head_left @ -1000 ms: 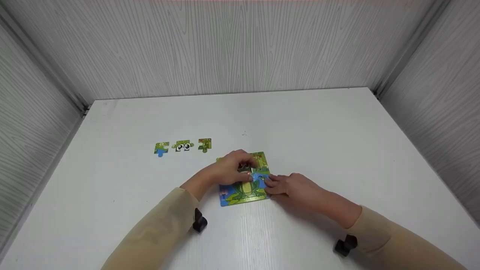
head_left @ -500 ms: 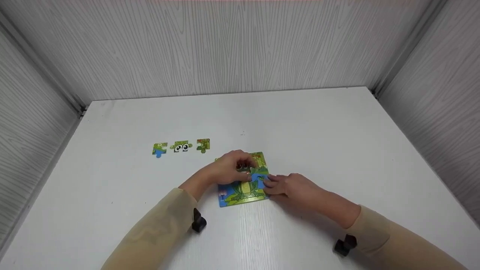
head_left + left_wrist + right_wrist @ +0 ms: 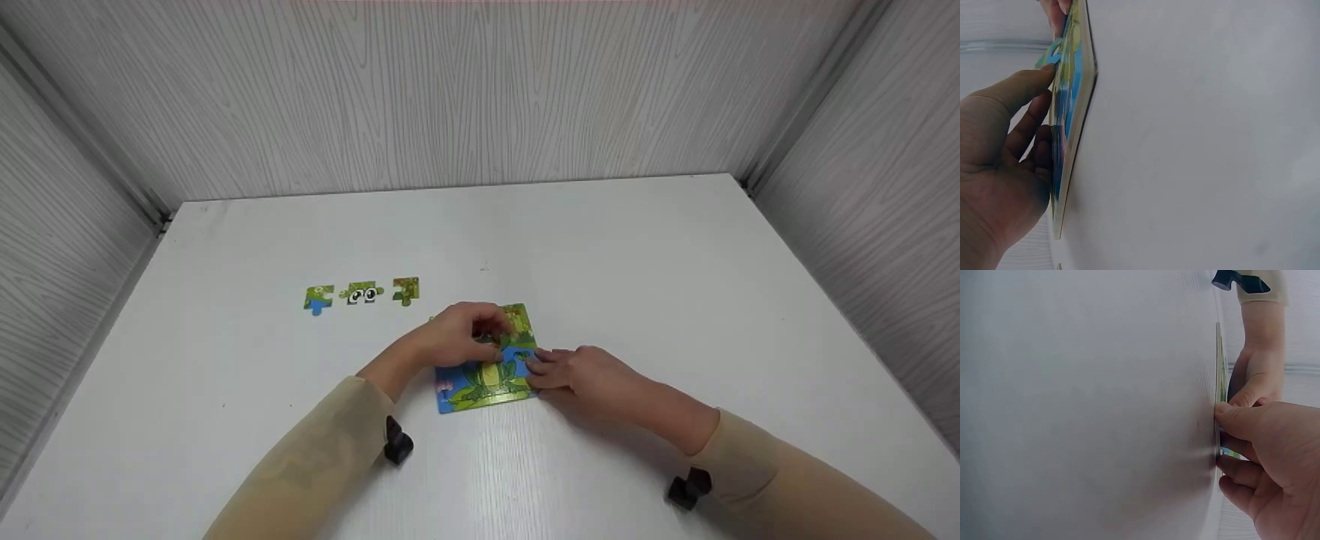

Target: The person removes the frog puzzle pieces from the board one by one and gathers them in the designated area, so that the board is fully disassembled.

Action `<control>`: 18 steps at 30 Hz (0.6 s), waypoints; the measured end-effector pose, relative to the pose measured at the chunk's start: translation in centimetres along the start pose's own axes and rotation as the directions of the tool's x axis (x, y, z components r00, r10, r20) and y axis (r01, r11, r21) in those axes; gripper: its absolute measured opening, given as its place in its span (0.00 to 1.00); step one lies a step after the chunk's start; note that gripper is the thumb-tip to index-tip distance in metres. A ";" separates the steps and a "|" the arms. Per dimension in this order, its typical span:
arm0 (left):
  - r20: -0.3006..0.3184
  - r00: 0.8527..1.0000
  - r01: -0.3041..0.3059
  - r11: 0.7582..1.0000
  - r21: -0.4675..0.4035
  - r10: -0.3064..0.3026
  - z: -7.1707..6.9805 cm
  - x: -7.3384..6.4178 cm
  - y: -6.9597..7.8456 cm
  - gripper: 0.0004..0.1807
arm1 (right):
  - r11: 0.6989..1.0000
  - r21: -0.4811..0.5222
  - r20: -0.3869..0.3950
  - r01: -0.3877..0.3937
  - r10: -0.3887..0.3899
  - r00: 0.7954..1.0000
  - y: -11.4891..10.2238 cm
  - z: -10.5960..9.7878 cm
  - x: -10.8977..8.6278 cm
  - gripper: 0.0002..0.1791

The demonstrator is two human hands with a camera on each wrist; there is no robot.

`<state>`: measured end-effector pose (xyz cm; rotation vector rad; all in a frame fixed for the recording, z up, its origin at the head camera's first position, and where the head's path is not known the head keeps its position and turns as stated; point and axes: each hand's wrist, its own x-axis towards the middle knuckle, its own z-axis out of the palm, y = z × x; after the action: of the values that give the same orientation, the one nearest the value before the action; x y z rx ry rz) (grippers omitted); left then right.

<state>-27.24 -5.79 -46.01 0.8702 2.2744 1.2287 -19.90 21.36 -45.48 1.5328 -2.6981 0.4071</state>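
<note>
A frog jigsaw puzzle [image 3: 489, 390] lies flat on the table in the head view. My left hand [image 3: 454, 334] reaches over its upper left part and pinches a small puzzle piece [image 3: 1050, 58], blue and green, between thumb and fingers. This piece looks tilted against the board in the left wrist view, and my fingers hide much of it from above. At the puzzle's right edge rests my right hand [image 3: 589, 375], thumb and fingertips touching the board; the right wrist view shows these fingertips [image 3: 1223, 461] along the edge.
Three loose puzzle pieces lie in a row behind and left of the board: a green and blue piece [image 3: 318, 297], a piece with two eyes [image 3: 362, 293] and a red-green piece [image 3: 406, 289]. Grey wood-grain walls [image 3: 465, 97] enclose the table.
The hands stay at almost the same places on the puzzle, with only slight movement of the left fingers. The whole head view has shifted a little.
</note>
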 end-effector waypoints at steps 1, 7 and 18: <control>0.002 1.000 -0.001 1.000 -0.001 0.001 0.0 0.0 0.0 0.17 | 1.000 0.001 0.000 0.001 -0.001 1.000 0.0 0.0 0.0 0.18; 0.013 1.000 0.018 1.000 0.022 -0.018 -0.1 0.0 0.2 0.18 | 1.000 0.024 0.002 -0.010 0.010 1.000 -0.1 -0.1 0.0 0.18; 0.011 0.999 0.051 0.996 0.069 -0.052 -0.3 0.5 0.6 0.18 | 0.999 0.036 0.006 -0.024 0.024 1.000 0.1 0.1 0.0 0.19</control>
<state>-27.56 -5.34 -45.35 0.8353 2.3262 1.1259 -19.95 21.43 -45.56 1.5136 -2.7311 0.4557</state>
